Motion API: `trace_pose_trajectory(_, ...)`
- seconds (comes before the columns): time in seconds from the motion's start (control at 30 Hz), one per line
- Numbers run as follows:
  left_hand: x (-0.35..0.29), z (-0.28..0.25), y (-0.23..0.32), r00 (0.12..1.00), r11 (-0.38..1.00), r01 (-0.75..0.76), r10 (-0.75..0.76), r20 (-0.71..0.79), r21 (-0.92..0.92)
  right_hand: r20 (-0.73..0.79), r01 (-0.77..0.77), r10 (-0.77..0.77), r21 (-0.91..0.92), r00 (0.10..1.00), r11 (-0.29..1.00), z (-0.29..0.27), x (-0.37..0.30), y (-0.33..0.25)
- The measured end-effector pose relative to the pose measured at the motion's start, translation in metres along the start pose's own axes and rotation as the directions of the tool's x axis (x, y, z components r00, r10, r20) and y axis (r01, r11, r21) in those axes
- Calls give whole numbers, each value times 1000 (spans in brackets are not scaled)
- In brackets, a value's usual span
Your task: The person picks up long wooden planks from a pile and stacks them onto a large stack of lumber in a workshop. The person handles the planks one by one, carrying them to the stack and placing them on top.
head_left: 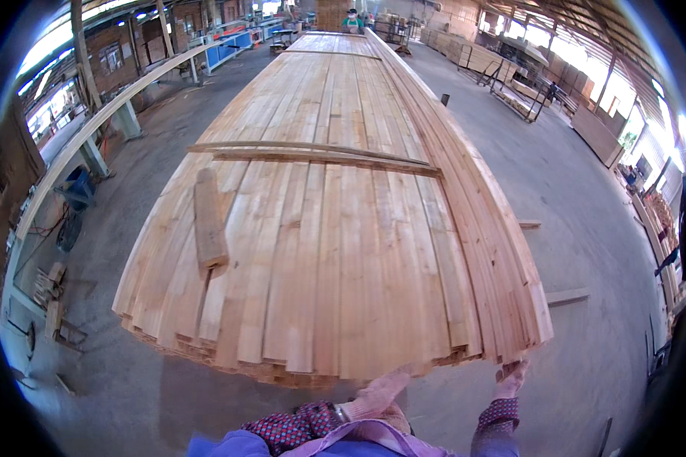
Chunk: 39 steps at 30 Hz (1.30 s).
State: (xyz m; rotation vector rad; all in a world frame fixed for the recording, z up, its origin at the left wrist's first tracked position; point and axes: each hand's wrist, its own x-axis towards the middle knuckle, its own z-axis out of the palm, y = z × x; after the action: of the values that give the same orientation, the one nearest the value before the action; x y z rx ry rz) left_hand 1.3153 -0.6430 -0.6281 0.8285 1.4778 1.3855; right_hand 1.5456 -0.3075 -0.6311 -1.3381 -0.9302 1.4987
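Note:
A long stack of planed wooden boards (328,259) stretches away in front of me, its uneven near ends facing my body. At the near right corner my right hand (511,378) has its fingers curled around the end of an edge board (537,320). My left hand (377,392) reaches up and right to the board ends near the middle. Its fingers are blurred and partly hidden there, so their grip does not show. Both hands look covered in pale pinkish gloves, below patterned purple sleeves.
Thin wooden strips (320,156) lie across the stack, and a short wood block (209,217) rests on its left part. A pale curved-looking rail (91,141) on legs runs along the left. Scrap pieces (568,296) lie on the floor at right. Another person (351,23) stands at the far end.

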Motion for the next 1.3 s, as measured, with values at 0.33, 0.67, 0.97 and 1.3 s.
trace_pose_trajectory(0.33,-255,-150,8,646,887,-137,-257,-718,-441,529,207,-271,178,804,962,205,-312,76)
trace_pose_trajectory(0.67,-393,-220,-50,436,985,-169,31,-899,-48,968,927,30,-248,250,282,474,-478,114)
trace_pose_trajectory(0.97,-587,-333,-112,-90,903,20,-426,-900,-430,899,899,17,-436,437,-24,668,-511,155)
trace_pose_trajectory(1.3,-541,-517,-102,362,952,291,-22,-932,90,810,718,127,-570,572,400,689,-535,176)
